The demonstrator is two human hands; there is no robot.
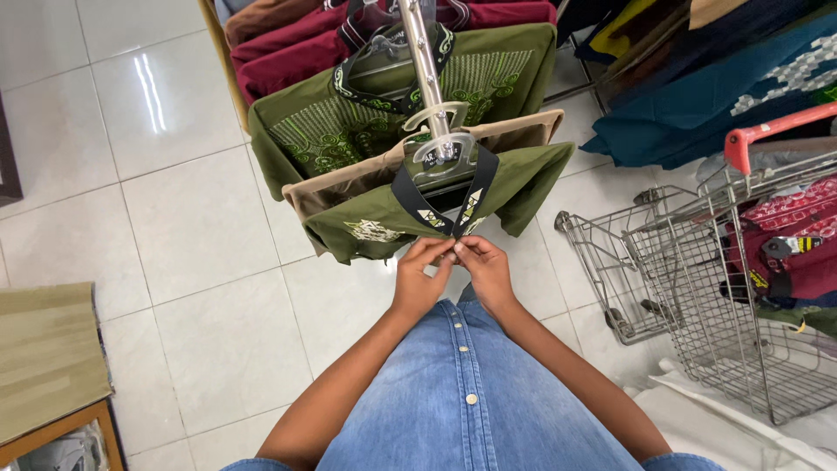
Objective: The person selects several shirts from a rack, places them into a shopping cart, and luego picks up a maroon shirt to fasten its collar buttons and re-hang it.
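white tiled floor [174,227], garments hung along a slanting metal rail [425,65].
head view: fastening the placket of the front olive shirt [523,179] at the rail's near end; left hand [420,277] and right hand [482,270] both pinched shut on its black collar placket [453,222]. likely needs button pressed through next. patterned patch near collar; wire trolley [697,279] at right.

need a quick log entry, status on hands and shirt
Left hand and right hand both pinching front olive shirt below collar. Shirt hangs on rail. Cart at right, apart.
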